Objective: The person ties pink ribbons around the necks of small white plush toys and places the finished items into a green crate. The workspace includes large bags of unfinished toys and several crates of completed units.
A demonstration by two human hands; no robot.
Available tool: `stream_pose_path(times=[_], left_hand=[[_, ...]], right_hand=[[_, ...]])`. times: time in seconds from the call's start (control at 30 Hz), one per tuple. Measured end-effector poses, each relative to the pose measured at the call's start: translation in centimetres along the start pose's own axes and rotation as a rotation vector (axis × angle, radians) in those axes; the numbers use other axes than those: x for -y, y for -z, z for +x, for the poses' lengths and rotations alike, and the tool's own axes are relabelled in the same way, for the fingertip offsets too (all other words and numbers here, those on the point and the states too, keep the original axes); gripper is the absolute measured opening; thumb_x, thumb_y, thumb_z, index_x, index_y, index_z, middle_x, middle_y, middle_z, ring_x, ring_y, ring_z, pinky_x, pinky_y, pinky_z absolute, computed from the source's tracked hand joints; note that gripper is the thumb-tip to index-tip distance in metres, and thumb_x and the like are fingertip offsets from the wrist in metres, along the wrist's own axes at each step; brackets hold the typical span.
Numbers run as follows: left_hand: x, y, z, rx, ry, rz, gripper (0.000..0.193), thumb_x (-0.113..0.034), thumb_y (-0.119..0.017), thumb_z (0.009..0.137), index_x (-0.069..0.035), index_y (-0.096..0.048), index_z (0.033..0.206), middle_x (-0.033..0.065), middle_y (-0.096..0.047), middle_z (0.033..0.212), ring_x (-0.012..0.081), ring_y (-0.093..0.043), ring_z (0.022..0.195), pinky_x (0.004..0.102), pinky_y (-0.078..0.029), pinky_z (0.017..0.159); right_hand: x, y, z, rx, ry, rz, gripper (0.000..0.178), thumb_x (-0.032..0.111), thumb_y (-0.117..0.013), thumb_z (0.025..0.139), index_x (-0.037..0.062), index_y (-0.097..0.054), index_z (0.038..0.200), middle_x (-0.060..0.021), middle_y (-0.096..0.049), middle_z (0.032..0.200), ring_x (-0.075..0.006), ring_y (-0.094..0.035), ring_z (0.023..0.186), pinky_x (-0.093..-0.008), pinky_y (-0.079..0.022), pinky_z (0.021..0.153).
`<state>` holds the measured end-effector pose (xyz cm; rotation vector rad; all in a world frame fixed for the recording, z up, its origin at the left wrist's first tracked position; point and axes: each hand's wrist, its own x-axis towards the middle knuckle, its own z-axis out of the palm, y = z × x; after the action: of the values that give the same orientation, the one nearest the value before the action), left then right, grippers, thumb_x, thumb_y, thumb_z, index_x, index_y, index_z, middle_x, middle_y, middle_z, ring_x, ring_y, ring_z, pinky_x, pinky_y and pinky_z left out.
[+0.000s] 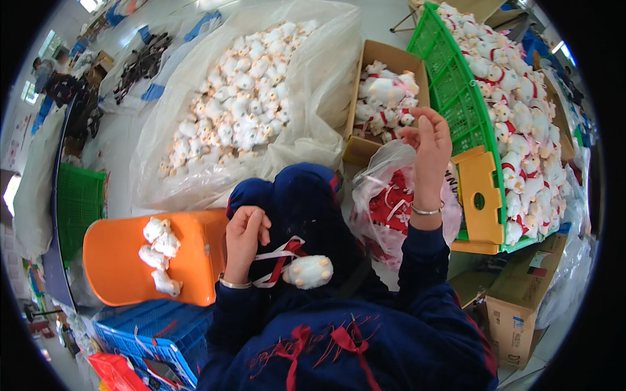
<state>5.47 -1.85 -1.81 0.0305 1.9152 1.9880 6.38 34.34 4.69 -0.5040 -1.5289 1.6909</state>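
Note:
A small white plush toy (308, 272) lies on my lap, with red and white ribbons (280, 259) beside it. Just left of the ribbons, my left hand (245, 236) is closed with its fingers curled in; whatever they hold, if anything, is hidden. My right hand (428, 144) is raised at the near right edge of a cardboard box (360, 148). Its fingers are bent but apart, and nothing shows between them. Inside that box are several white plush toys with red ribbons (390, 91).
Ahead, a big clear plastic sheet (319, 85) bears a heap of white plush toys. On the left, an orange stool (111, 260) carries several more. A pink-clear bag of red pieces (391, 205) sits right of my knees, near a green crate (450, 78) full of ribboned toys.

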Motion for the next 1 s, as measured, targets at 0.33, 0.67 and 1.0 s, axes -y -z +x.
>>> stream_pose_path(times=[0.33, 0.67, 1.0], left_hand=[[-1.4, 0.8, 0.6, -0.127, 0.008, -0.007, 0.020, -0.019, -0.053, 0.108, -0.007, -0.063, 0.095, 0.0008, -0.067, 0.082, 0.0045, -0.056, 0.055, 0.0178, -0.043, 0.049], [-2.6, 2.2, -1.6, -0.162, 0.033, 0.118, 0.020, -0.019, -0.055, 0.107, -0.008, -0.063, 0.093, -0.0018, -0.066, 0.079, 0.0021, -0.052, 0.058, 0.0173, -0.039, 0.053], [-3.8, 0.1, -2.6, 0.270, -0.139, 0.314, 0.040, -0.003, -0.073, 0.087, -0.002, -0.061, 0.125, 0.0059, -0.068, 0.116, 0.0122, -0.064, 0.102, 0.0302, -0.053, 0.090]], right_hand=[[-3.6, -2.3, -12.3, 0.973, -0.414, -0.236, 0.013, 0.012, -0.063, 0.097, -0.0008, -0.063, 0.096, -0.0073, -0.069, 0.082, -0.0152, -0.065, 0.067, -0.0281, -0.051, 0.065], [-3.6, -6.4, -17.5, 1.396, 0.406, -0.796, 0.015, 0.014, -0.065, 0.086, 0.0047, -0.061, 0.098, -0.0135, -0.064, 0.094, -0.0305, -0.070, 0.081, -0.0412, -0.057, 0.068], [-2.3, -7.7, -13.7, 1.322, 0.114, -0.577, 0.022, 0.023, -0.057, 0.090, 0.0042, -0.067, 0.088, -0.0181, -0.069, 0.089, -0.0402, -0.067, 0.089, -0.0497, -0.054, 0.076]])
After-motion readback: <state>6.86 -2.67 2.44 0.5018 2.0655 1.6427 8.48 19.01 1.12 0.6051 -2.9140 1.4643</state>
